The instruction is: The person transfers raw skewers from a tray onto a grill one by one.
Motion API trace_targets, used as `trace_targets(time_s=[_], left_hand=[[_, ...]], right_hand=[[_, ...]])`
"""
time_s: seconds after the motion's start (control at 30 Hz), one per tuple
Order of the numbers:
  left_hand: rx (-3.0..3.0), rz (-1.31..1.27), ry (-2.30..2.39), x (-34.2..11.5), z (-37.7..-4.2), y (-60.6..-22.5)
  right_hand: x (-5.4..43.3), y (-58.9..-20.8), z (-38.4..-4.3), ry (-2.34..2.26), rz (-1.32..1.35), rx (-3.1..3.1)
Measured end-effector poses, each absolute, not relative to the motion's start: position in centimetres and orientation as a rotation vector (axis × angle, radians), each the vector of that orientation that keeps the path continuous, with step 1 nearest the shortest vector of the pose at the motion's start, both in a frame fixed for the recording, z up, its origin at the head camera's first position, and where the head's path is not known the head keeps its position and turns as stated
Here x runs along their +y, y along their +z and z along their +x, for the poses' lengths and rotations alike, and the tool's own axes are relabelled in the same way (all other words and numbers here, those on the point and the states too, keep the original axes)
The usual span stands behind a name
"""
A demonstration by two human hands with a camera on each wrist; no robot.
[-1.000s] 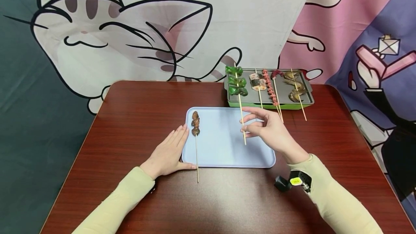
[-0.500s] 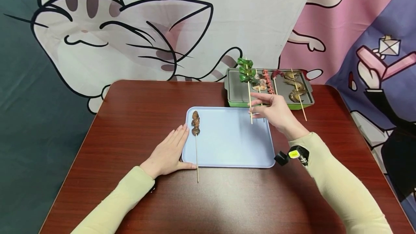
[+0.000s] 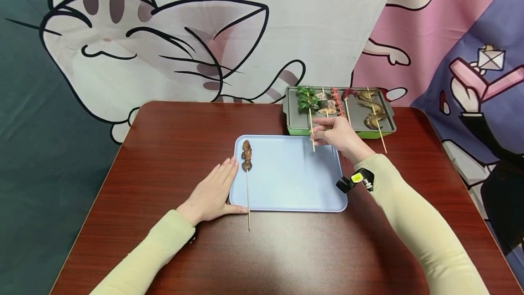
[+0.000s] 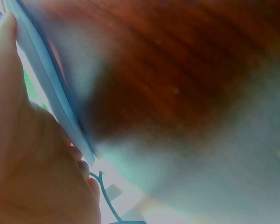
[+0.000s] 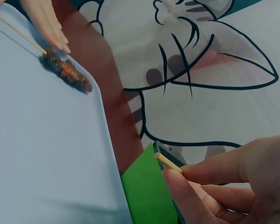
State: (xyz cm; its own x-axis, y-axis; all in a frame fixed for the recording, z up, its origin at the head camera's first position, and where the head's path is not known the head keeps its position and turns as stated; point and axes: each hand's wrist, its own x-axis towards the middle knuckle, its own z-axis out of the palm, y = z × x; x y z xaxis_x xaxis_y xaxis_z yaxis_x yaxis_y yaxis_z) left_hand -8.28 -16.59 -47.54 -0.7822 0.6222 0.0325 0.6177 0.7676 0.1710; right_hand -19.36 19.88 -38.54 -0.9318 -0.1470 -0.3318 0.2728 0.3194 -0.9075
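Observation:
My right hand (image 3: 337,136) pinches the bare stick of a green pepper skewer (image 3: 307,99) between thumb and fingers. Its green pieces lie over the left part of the grill pan (image 3: 295,119), beside a skewer with a pale, dark-edged chunk (image 3: 326,104). In the right wrist view the stick's end (image 5: 168,162) pokes out past the thumb. My left hand (image 3: 213,192) rests along the left edge of the light blue tray (image 3: 294,172), fingers straight and thumb at the front corner. On that tray lies a brown meat skewer (image 3: 246,156), its stick reaching over the front rim.
Further right on the green-sided grill pan are a thin skewer of small red pieces (image 3: 337,101), a dark red skewer (image 3: 349,93) and a brownish skewer (image 3: 372,108). Some sticks overhang the front edge. A printed cloth (image 3: 327,22) hangs behind the wooden table (image 3: 184,124).
My right hand has moved away from me toward the grill pan. The green pepper skewer has gone from above the tray to the pan's left part. My left hand stays put.

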Motion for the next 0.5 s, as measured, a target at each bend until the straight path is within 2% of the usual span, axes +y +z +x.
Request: trace_targets(time_s=[0.5], left_hand=[[2.93,1.023,0.265,-16.51,-8.28,-47.49]], right_hand=[[19.47,-39.17,-19.87,-1.622,0.119,2.244]])
